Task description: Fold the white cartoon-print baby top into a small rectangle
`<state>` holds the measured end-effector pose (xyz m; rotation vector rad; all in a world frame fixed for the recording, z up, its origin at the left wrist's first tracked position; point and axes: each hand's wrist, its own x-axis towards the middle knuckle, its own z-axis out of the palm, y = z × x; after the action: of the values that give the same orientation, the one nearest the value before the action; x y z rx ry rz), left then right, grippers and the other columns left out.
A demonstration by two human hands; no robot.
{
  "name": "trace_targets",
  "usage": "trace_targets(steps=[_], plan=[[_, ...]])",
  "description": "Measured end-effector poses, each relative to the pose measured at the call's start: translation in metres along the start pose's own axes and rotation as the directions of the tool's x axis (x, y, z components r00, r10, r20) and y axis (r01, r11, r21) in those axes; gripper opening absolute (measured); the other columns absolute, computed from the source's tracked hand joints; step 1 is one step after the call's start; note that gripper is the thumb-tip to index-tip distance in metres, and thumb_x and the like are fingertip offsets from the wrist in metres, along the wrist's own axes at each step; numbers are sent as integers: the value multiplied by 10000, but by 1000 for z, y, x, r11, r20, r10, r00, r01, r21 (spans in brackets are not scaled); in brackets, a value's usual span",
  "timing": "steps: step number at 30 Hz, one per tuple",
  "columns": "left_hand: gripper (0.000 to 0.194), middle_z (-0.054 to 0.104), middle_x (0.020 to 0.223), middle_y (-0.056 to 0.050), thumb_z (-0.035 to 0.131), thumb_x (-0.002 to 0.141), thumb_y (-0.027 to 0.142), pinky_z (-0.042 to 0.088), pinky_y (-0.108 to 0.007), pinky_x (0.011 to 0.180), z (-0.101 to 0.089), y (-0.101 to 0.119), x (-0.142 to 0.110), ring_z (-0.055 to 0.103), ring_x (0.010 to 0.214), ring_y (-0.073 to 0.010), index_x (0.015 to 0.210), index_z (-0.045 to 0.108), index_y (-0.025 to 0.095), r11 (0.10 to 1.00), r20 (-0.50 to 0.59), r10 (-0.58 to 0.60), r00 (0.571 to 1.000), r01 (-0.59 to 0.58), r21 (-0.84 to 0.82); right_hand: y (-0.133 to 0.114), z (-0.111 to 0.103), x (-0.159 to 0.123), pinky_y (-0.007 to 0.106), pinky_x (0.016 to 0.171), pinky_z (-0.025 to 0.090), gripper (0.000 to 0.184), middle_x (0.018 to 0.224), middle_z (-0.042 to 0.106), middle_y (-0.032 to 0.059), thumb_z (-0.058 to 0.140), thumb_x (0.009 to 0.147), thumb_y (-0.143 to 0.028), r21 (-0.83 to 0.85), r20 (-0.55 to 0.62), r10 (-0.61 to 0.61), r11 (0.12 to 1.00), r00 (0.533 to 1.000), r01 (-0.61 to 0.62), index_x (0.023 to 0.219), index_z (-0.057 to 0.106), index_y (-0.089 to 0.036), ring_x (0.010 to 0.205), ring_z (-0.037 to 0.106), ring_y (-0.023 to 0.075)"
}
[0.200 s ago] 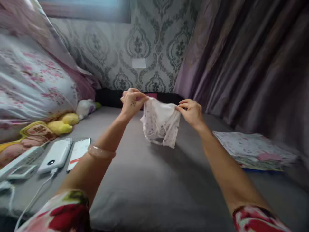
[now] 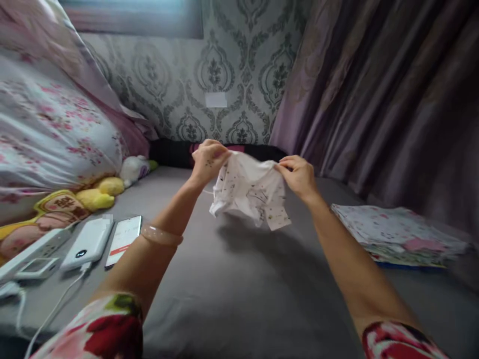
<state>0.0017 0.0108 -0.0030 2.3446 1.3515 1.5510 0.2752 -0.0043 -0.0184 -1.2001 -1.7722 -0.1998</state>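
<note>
A small white baby shirt (image 2: 249,187) with a scattered dark print hangs in the air between my hands, above the grey bed sheet (image 2: 224,289). My left hand (image 2: 210,160) pinches its upper left corner, and a pale bangle sits on that wrist. At the upper right corner, my right hand (image 2: 297,174) grips the cloth between thumb and fingers. The lower part of the shirt hangs loose, with a sleeve-like piece out to the right. A shadow falls on the sheet beneath it.
A stack of folded printed cloths (image 2: 400,232) lies at the right. Along the left are a power bank (image 2: 88,244) with a white cable, a phone (image 2: 123,240), a power strip (image 2: 35,254) and a yellow plush toy (image 2: 93,197). Purple curtains (image 2: 366,99) hang at the right.
The shirt's lower part has swung and spread wider, its right piece flaring outward. Both hands keep their hold and have barely moved.
</note>
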Motion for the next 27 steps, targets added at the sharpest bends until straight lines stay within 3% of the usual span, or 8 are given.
trace_targets(steps=[2, 4, 7, 12, 17, 21, 23, 27], plan=[[164, 635, 832, -31, 607, 834, 306, 480, -273, 732, 5, -5, 1, 580, 799, -138, 823, 679, 159, 984, -64, -78, 995, 67, -162, -1, 1, 0, 339, 782, 465, 349, 889, 724, 64, 585, 877, -507, 61, -67, 58, 997, 996, -54, 798, 743, -206, 829, 640, 205], [167, 600, 720, -5, 620, 819, 310, 449, -226, 616, 11, -10, 1, 535, 666, -102, 806, 652, 147, 945, -37, -123, 992, 105, -308, -2, 3, -1, 314, 716, 458, 365, 819, 724, 60, 580, 875, -514, 105, -75, 125, 988, 989, -117, 828, 737, -187, 748, 635, 193], [153, 511, 613, 36, 631, 808, 306, 353, -190, 504, 21, -16, -2, 436, 552, -71, 780, 617, 156, 909, -11, -155, 988, 139, -393, -1, 6, -4, 288, 655, 433, 371, 741, 709, 45, 577, 872, -515, 131, -67, 183, 976, 981, -173, 853, 722, -174, 666, 611, 174], [132, 397, 562, 70, 567, 864, 314, 271, -183, 458, 33, -18, -6, 352, 490, -68, 823, 577, 189, 912, -4, -181, 984, 166, -376, 3, 12, -5, 287, 684, 437, 378, 754, 697, 46, 534, 894, -522, 122, -65, 174, 979, 983, -165, 859, 691, -180, 691, 604, 178], [143, 501, 660, 37, 503, 918, 298, 392, -206, 599, 31, -9, -11, 467, 614, -98, 906, 596, 190, 991, -129, -64, 990, 48, -124, 7, 17, -8, 308, 740, 453, 429, 825, 678, 58, 434, 939, -559, 82, -97, 101, 992, 990, -93, 890, 663, -199, 787, 606, 196], [197, 617, 880, -29, 484, 939, 302, 441, -238, 713, 8, 6, -26, 549, 770, -125, 983, 637, 186, 986, -169, 147, 975, -130, 109, -3, 4, -22, 323, 778, 465, 417, 866, 680, 68, 441, 947, -543, 44, -140, 5, 999, 990, 1, 896, 670, -199, 816, 613, 198], [216, 616, 860, -27, 495, 939, 319, 443, -235, 698, -13, 18, -35, 547, 741, -116, 977, 662, 189, 962, -150, 244, 958, -220, 160, -13, -13, -31, 325, 780, 477, 392, 880, 691, 63, 481, 935, -535, 74, -135, -15, 997, 991, 25, 905, 686, -202, 817, 625, 195], [203, 606, 755, -2, 565, 900, 351, 433, -227, 620, -68, 53, -48, 520, 647, -105, 926, 709, 211, 957, -78, 259, 963, -245, 152, -41, -57, -42, 298, 685, 512, 362, 874, 714, 36, 574, 880, -554, 252, 22, 57, 966, 998, -61, 941, 715, -225, 769, 651, 179]])
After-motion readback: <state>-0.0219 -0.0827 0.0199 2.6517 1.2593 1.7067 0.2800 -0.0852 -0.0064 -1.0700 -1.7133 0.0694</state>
